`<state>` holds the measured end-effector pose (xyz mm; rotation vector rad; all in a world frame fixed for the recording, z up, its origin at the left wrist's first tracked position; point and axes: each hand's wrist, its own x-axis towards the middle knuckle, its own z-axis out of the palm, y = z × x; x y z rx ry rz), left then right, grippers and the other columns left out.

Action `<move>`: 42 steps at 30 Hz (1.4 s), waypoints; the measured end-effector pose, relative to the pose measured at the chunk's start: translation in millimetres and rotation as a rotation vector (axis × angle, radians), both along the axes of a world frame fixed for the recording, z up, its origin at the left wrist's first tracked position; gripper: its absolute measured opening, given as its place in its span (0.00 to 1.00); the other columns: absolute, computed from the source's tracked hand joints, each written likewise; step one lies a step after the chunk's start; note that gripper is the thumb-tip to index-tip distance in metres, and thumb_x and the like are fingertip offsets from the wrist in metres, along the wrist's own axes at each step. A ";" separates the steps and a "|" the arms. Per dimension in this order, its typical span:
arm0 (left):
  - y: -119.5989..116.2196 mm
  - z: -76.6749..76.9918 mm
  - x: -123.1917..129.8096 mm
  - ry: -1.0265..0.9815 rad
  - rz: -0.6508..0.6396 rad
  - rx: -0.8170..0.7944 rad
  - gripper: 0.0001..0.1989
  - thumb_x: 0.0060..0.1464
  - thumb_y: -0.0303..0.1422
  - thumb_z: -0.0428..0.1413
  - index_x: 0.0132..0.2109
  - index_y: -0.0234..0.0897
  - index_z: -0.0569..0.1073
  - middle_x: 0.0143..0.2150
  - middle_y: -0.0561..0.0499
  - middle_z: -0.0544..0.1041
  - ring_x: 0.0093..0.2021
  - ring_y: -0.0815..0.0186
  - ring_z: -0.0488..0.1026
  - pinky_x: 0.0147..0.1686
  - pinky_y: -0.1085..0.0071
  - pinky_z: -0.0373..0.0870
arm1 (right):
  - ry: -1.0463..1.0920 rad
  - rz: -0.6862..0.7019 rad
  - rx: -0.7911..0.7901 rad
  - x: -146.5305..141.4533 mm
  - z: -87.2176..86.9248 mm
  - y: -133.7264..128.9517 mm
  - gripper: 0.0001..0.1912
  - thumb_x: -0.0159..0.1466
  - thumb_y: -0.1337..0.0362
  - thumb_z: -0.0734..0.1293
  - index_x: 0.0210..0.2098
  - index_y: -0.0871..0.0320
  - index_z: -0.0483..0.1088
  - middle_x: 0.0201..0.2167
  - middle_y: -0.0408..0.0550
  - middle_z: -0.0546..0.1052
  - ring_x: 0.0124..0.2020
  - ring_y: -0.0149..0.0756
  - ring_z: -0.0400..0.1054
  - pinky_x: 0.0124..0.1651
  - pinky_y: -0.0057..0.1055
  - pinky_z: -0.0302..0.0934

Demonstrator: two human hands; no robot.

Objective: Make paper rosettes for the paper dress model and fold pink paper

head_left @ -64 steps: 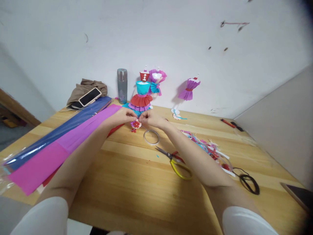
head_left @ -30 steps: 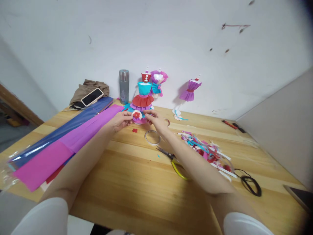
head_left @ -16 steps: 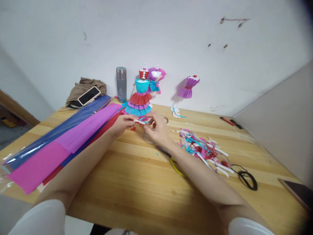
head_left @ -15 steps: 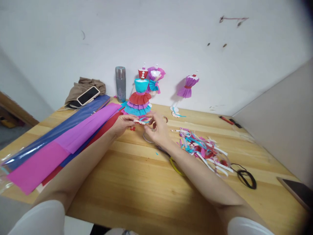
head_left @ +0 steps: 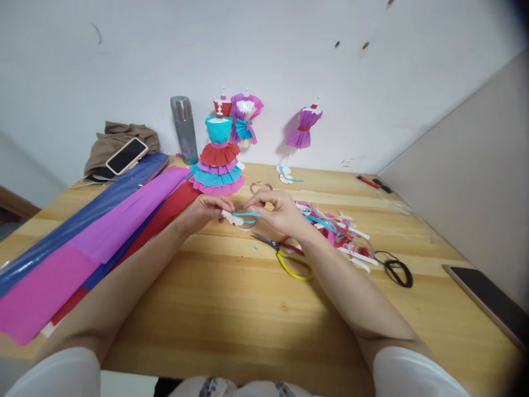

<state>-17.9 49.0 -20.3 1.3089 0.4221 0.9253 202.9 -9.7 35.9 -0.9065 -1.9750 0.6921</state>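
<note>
A small pale pink ruffled piece of crepe paper (head_left: 232, 219) is pinched between the thumb and fingers of my left hand (head_left: 202, 213). Thin turquoise paper strips (head_left: 248, 214) stretch from it toward my right hand (head_left: 281, 212), whose thumb and forefinger are closed on one strip's end. Just behind my hands stands a dress form with a tiered paper dress (head_left: 219, 157) in turquoise, red, purple and pink. Scissors with yellow and red handles (head_left: 285, 256) lie on the table below my right hand, partly covered by that forearm.
Paper scraps (head_left: 336, 231) lie in a heap at right, near a black cord (head_left: 399, 271) and a tablet (head_left: 487, 300). Rolled crepe paper (head_left: 103, 237) covers the left side. A flask (head_left: 184, 129), phone (head_left: 127, 156) and purple-dressed form (head_left: 305, 128) stand or lie farther back.
My view has shifted, so the scene sits farther left and higher. My right hand has moved away from the ruffled piece, drawing the turquoise strip out to the right. The scissors show more fully.
</note>
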 end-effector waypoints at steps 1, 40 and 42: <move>-0.8 0.8 0.5 0.004 -0.011 0.005 0.12 0.36 0.38 0.74 0.29 0.37 0.84 0.34 0.46 0.81 0.28 0.69 0.76 0.23 0.77 0.70 | 0.002 0.031 -0.018 0.0 2.1 -1.5 0.10 0.63 0.59 0.68 0.32 0.58 0.78 0.25 0.43 0.76 0.26 0.30 0.64 0.32 0.30 0.58; -11.8 0.1 11.4 0.048 0.097 -0.028 0.10 0.35 0.35 0.73 0.26 0.37 0.83 0.30 0.51 0.76 0.21 0.76 0.65 0.19 0.77 0.58 | 0.465 -0.013 -0.730 -30.1 -34.8 10.8 0.18 0.42 0.55 0.78 0.23 0.58 0.69 0.17 0.37 0.70 0.18 0.23 0.57 0.24 0.24 0.48; -12.2 -0.6 11.5 0.029 0.114 -0.064 0.10 0.35 0.34 0.73 0.27 0.37 0.82 0.35 0.50 0.79 0.22 0.77 0.65 0.19 0.78 0.56 | 0.491 0.017 -0.751 -28.7 -38.6 11.7 0.18 0.44 0.55 0.77 0.23 0.58 0.68 0.15 0.36 0.68 0.17 0.22 0.54 0.23 0.24 0.46</move>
